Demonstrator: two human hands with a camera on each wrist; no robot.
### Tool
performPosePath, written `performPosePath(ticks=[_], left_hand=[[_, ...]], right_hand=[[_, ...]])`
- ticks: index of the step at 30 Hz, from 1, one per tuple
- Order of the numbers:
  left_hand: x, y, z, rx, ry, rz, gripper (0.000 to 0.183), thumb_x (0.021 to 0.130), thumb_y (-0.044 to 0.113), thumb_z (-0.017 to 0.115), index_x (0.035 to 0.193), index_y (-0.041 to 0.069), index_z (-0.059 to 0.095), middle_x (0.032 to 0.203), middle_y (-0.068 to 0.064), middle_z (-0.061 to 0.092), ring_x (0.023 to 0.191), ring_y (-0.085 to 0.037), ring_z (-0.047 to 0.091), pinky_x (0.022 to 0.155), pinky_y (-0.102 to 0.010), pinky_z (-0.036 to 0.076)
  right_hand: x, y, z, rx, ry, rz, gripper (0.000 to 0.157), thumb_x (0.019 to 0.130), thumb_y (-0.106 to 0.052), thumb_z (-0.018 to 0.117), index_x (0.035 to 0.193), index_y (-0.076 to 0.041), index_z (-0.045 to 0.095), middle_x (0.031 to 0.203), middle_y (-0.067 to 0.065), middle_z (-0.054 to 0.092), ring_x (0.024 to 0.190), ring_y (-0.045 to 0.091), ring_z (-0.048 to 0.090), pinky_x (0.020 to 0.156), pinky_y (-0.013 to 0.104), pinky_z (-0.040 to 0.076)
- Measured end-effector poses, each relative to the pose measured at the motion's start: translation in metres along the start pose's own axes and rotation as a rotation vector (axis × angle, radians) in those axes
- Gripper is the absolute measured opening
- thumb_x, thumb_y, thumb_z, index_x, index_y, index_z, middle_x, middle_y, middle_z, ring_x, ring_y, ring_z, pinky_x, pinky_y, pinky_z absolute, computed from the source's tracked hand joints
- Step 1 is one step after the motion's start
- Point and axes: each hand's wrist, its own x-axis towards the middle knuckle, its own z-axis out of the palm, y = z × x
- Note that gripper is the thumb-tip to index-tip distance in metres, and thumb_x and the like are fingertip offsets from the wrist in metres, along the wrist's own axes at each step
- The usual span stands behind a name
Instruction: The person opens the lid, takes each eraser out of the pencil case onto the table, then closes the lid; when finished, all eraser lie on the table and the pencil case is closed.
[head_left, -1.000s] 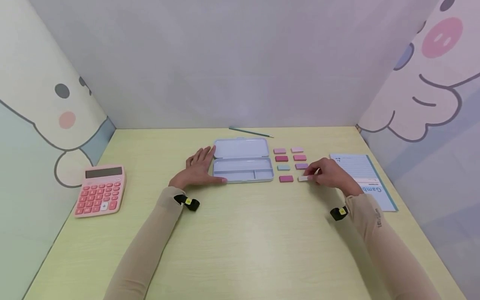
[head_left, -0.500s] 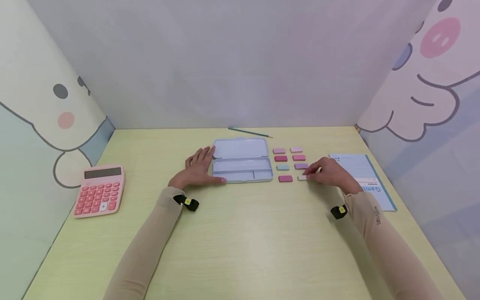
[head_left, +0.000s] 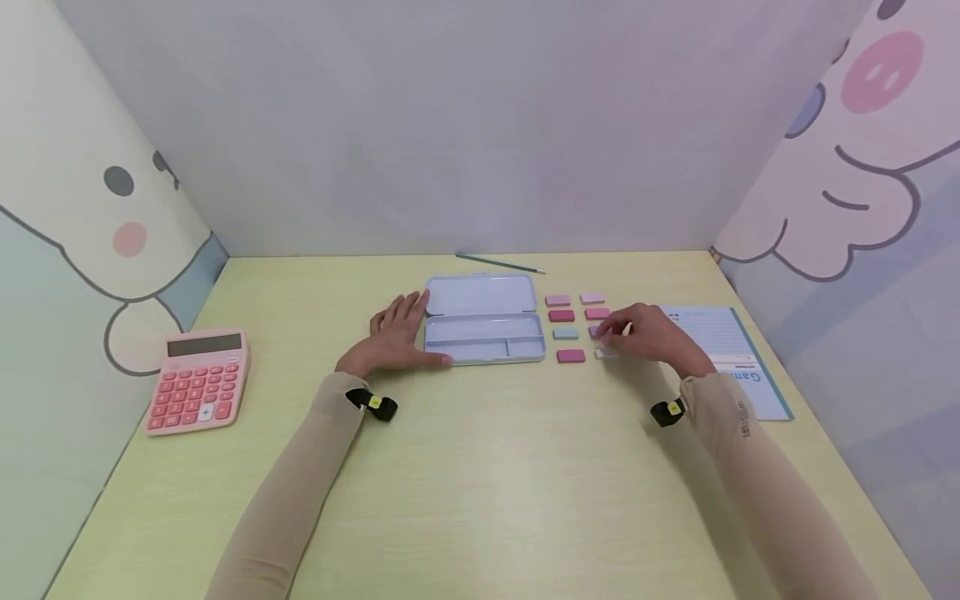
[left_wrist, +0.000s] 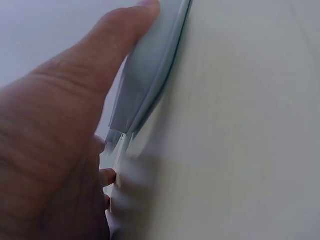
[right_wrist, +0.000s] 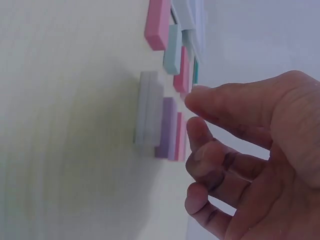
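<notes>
My left hand (head_left: 393,340) lies with spread fingers along the left side of a pale blue, two-part pencil case (head_left: 482,296), its thumb at the front edge. The case's lid is laid back and its inner compartments face up. My right hand (head_left: 651,337), fingers bent and parted with nothing between them, hovers by a purple eraser-like block (right_wrist: 167,127). Nearest in the right wrist view is the white block (right_wrist: 149,110), lying flat on the table. Other blocks form two columns right of the case, among them a dark pink one (head_left: 571,356) and a light blue one (head_left: 566,333).
A pencil (head_left: 500,262) lies behind the case near the back wall. To the far left is a pink calculator (head_left: 198,381). A notepad (head_left: 731,350) lies beyond my right hand, partly covered by it. Printed walls (head_left: 472,125) stand around the table.
My right hand has let go of the white block, which stays at the front of its column, and has moved back and slightly left to the purple block. My left hand keeps its place.
</notes>
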Motion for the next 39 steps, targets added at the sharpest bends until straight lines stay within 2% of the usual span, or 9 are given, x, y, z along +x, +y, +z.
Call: performPosePath(ticks=[4, 8, 11, 15, 19, 23, 26, 32, 39], left_hand=[[0.000, -0.002, 0.002, -0.025, 0.010, -0.006, 0.139, 0.083, 0.077, 0.076, 0.173, 0.020, -0.013, 0.183, -0.012, -0.004, 0.170, -0.041, -0.006, 0.130, -0.070, 0.006], [0.001, -0.004, 0.004, -0.039, 0.022, -0.007, 0.141, 0.082, 0.077, 0.076, 0.173, 0.018, -0.013, 0.183, -0.011, -0.001, 0.170, -0.040, -0.005, 0.130, -0.069, 0.007], [0.001, -0.006, 0.006, -0.044, 0.029, -0.006, 0.144, 0.080, 0.079, 0.076, 0.173, 0.016, -0.013, 0.183, -0.011, 0.000, 0.170, -0.041, -0.004, 0.129, -0.070, 0.008], [0.002, -0.008, 0.007, -0.053, 0.033, -0.007, 0.146, 0.078, 0.083, 0.075, 0.173, 0.015, -0.012, 0.183, -0.011, 0.000, 0.170, -0.041, -0.005, 0.129, -0.069, 0.007], [0.005, -0.010, 0.009, -0.060, 0.028, -0.014, 0.146, 0.077, 0.083, 0.075, 0.173, 0.015, -0.011, 0.184, -0.009, -0.002, 0.171, -0.038, -0.007, 0.131, -0.067, 0.004], [0.007, -0.011, 0.011, -0.067, 0.017, -0.019, 0.147, 0.076, 0.083, 0.076, 0.173, 0.016, -0.012, 0.184, -0.007, -0.004, 0.171, -0.036, -0.009, 0.132, -0.066, 0.002], [0.008, -0.010, 0.011, -0.063, 0.007, -0.027, 0.148, 0.075, 0.085, 0.076, 0.173, 0.015, -0.011, 0.184, -0.007, -0.005, 0.171, -0.035, -0.010, 0.133, -0.065, 0.002], [0.006, -0.008, 0.008, -0.052, -0.009, -0.040, 0.146, 0.078, 0.082, 0.075, 0.173, 0.012, -0.011, 0.184, -0.008, -0.008, 0.171, -0.035, -0.012, 0.133, -0.064, 0.001], [0.003, -0.002, 0.003, -0.038, 0.008, -0.047, 0.142, 0.081, 0.080, 0.074, 0.173, 0.012, -0.010, 0.184, -0.009, -0.007, 0.171, -0.036, -0.011, 0.134, -0.064, 0.000]], right_hand=[[0.020, -0.018, 0.000, 0.030, 0.019, -0.034, 0.028, 0.104, -0.019, 0.068, 0.128, -0.008, 0.077, 0.110, 0.013, 0.074, 0.091, 0.025, 0.061, 0.076, 0.034, 0.050], [0.044, -0.041, 0.003, 0.066, 0.026, -0.027, 0.039, 0.105, -0.025, 0.067, 0.140, -0.007, 0.069, 0.126, 0.017, 0.072, 0.109, 0.032, 0.065, 0.095, 0.045, 0.055], [0.062, -0.055, 0.006, 0.085, 0.020, -0.073, 0.046, 0.107, -0.025, 0.063, 0.147, -0.003, 0.063, 0.136, 0.020, 0.070, 0.122, 0.037, 0.065, 0.108, 0.054, 0.052], [0.084, -0.069, 0.011, 0.085, 0.005, -0.129, 0.051, 0.107, -0.023, 0.060, 0.153, -0.001, 0.056, 0.149, 0.022, 0.064, 0.133, 0.040, 0.063, 0.116, 0.059, 0.049], [0.103, -0.079, 0.016, 0.068, -0.018, -0.098, 0.058, 0.107, -0.029, 0.061, 0.159, -0.004, 0.049, 0.162, 0.020, 0.053, 0.147, 0.040, 0.052, 0.123, 0.060, 0.042], [0.118, -0.080, 0.022, 0.045, -0.033, -0.088, 0.064, 0.108, -0.034, 0.058, 0.163, -0.002, 0.043, 0.167, 0.023, 0.047, 0.154, 0.042, 0.045, 0.128, 0.059, 0.036], [0.126, -0.080, 0.025, 0.044, -0.034, -0.120, 0.063, 0.111, -0.034, 0.051, 0.161, 0.003, 0.043, 0.162, 0.027, 0.051, 0.150, 0.043, 0.050, 0.127, 0.058, 0.038], [0.135, -0.080, 0.026, 0.052, -0.017, -0.173, 0.052, 0.115, -0.031, 0.045, 0.150, 0.004, 0.058, 0.149, 0.025, 0.064, 0.132, 0.038, 0.062, 0.119, 0.055, 0.046], [0.122, -0.093, 0.014, 0.084, 0.057, -0.138, 0.049, 0.115, -0.028, 0.045, 0.151, 0.002, 0.058, 0.157, 0.024, 0.058, 0.146, 0.041, 0.055, 0.124, 0.057, 0.041]])
